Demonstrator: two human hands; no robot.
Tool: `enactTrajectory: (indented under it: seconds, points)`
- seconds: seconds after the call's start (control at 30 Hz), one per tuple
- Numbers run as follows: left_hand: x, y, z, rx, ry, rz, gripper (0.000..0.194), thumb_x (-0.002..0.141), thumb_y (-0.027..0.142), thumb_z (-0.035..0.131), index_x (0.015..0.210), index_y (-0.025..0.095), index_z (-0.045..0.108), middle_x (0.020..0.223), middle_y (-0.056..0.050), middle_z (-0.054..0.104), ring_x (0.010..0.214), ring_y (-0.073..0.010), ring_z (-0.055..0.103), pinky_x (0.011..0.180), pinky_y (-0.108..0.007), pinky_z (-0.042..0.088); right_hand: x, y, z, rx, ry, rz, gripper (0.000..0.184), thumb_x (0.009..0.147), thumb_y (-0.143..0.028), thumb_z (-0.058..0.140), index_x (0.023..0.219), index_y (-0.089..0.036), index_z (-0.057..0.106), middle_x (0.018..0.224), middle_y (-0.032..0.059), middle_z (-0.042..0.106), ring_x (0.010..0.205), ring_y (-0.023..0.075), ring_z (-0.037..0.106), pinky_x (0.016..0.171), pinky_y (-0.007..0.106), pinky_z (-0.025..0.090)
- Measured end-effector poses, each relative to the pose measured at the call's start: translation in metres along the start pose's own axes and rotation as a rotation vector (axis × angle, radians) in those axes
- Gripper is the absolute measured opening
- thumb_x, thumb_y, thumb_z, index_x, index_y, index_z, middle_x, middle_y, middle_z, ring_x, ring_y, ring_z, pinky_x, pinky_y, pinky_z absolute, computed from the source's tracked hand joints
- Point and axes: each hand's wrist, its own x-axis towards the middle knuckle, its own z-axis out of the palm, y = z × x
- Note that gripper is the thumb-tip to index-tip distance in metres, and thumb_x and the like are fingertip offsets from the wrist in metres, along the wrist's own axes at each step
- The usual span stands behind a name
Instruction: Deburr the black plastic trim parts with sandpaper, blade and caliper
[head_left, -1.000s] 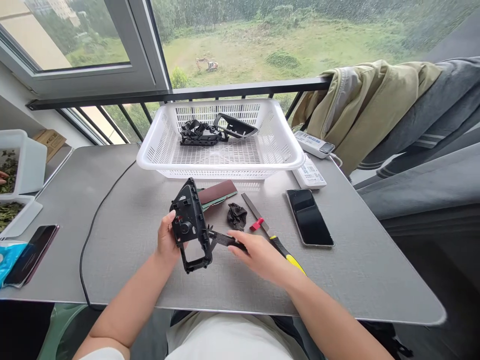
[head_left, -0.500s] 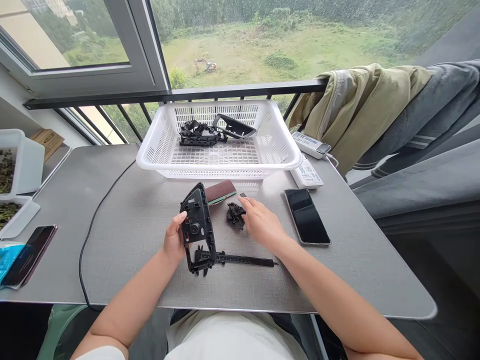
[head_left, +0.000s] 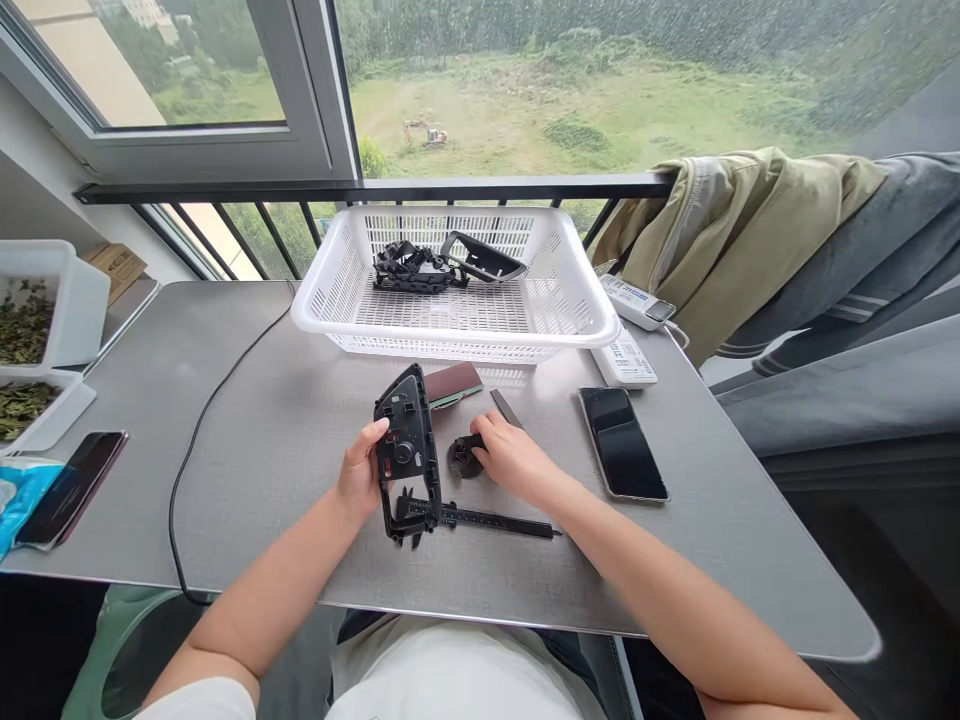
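My left hand grips a black plastic frame part by its left side, holding it tilted above the table. The part has a round knob-like boss and an open window at its lower end. Behind that lower end lies a black caliper, its jaws partly covered. My right hand has its fingertips closed on a crumpled black cloth on the table. A flat file shows its blade tip beyond the right hand, which hides the rest. Sandpaper sheets, brownish red and green, lie behind the frame part.
A white plastic basket with black plastic parts stands at the back. To the right are a phone and white power strips. A black cable, another phone and tubs of dried leaves are on the left.
My right hand has put the caliper down on the table, moved up and right, and taken hold of the black cloth. My left hand still holds the frame part, slightly farther right.
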Motion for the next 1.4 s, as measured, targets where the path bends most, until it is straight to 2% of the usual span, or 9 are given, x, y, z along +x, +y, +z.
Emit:
enactTrajectory:
  seconds: [0.13,0.23,0.33,0.5,0.63,0.9,1.0,1.13,1.4]
  points:
    - [0.001,0.001,0.002,-0.024,0.027,0.010,0.019,0.066,0.026,0.072,0.078,0.014,0.065,0.063,0.000,0.070,0.051,-0.0122,0.065,0.043,-0.017,0.049,-0.007,0.007,-0.018,0.157,0.077,-0.085,0.010,0.087,-0.015,0.051,0.085,-0.020,0.060,0.089,0.0042,0.062,0.072,0.0156,0.062,0.067,0.028,0.051]
    - [0.001,0.003,0.005,-0.042,0.053,0.005,0.014,0.067,0.024,0.071,0.073,0.014,0.063,0.060,0.000,0.068,0.048,-0.0117,0.064,0.038,-0.017,0.045,-0.017,0.011,-0.040,0.473,0.440,-0.165,0.012,0.088,-0.026,0.053,0.086,-0.022,0.064,0.084,0.0036,0.066,0.071,0.0169,0.062,0.065,0.030,0.052]
    - [0.001,0.005,0.008,-0.050,0.076,-0.008,0.014,0.066,0.024,0.071,0.071,0.014,0.063,0.058,0.001,0.067,0.047,-0.0114,0.063,0.040,-0.017,0.047,-0.025,0.010,-0.055,0.566,0.609,-0.169,0.013,0.086,-0.028,0.056,0.082,-0.022,0.067,0.073,0.0020,0.066,0.064,0.0165,0.061,0.060,0.030,0.051]
    - [0.000,0.005,0.010,-0.079,0.106,-0.024,0.012,0.064,0.022,0.070,0.068,0.013,0.062,0.054,0.001,0.064,0.043,-0.0104,0.059,0.035,-0.017,0.043,-0.028,0.005,-0.065,0.806,0.674,-0.170,0.021,0.083,-0.042,0.063,0.079,-0.022,0.065,0.068,0.0013,0.061,0.055,0.0153,0.058,0.051,0.030,0.050]
    - [0.000,0.005,0.010,-0.080,0.102,-0.024,0.011,0.066,0.022,0.069,0.069,0.014,0.063,0.056,0.001,0.066,0.045,-0.0113,0.060,0.039,-0.019,0.046,-0.026,0.002,-0.061,0.799,0.851,-0.135,0.031,0.085,-0.054,0.057,0.082,-0.024,0.062,0.068,0.0031,0.059,0.062,0.0187,0.059,0.053,0.032,0.049]
    - [0.001,0.005,0.006,-0.099,0.109,-0.026,0.012,0.066,0.022,0.069,0.069,0.014,0.062,0.055,0.001,0.066,0.045,-0.0119,0.062,0.041,-0.019,0.050,-0.017,0.003,-0.052,0.913,0.688,-0.180,0.031,0.082,-0.052,0.063,0.076,-0.022,0.057,0.049,-0.0046,0.052,0.037,0.0127,0.049,0.036,0.026,0.041]
    - [0.002,0.004,0.004,-0.102,0.071,-0.040,0.013,0.065,0.022,0.070,0.070,0.013,0.063,0.055,0.000,0.066,0.045,-0.0126,0.063,0.042,-0.019,0.050,-0.013,0.008,-0.056,0.893,0.720,-0.144,0.029,0.083,-0.050,0.062,0.078,-0.022,0.057,0.051,-0.0037,0.057,0.043,0.0143,0.056,0.044,0.028,0.047]
    - [0.004,0.002,0.000,-0.105,0.048,-0.047,0.012,0.066,0.022,0.070,0.072,0.013,0.063,0.057,0.000,0.067,0.046,-0.0127,0.063,0.043,-0.020,0.050,-0.012,0.016,-0.058,0.831,0.556,-0.135,0.026,0.081,-0.046,0.064,0.076,-0.021,0.059,0.055,-0.0021,0.061,0.053,0.0161,0.063,0.055,0.030,0.051]
    - [0.004,0.000,-0.005,-0.060,-0.009,-0.035,0.021,0.065,0.027,0.073,0.079,0.013,0.066,0.061,0.000,0.069,0.050,-0.0126,0.064,0.049,-0.021,0.052,-0.006,0.045,-0.047,0.740,0.658,0.120,0.026,0.081,-0.047,0.060,0.082,-0.021,0.060,0.064,0.0020,0.069,0.065,0.0210,0.070,0.067,0.036,0.055]
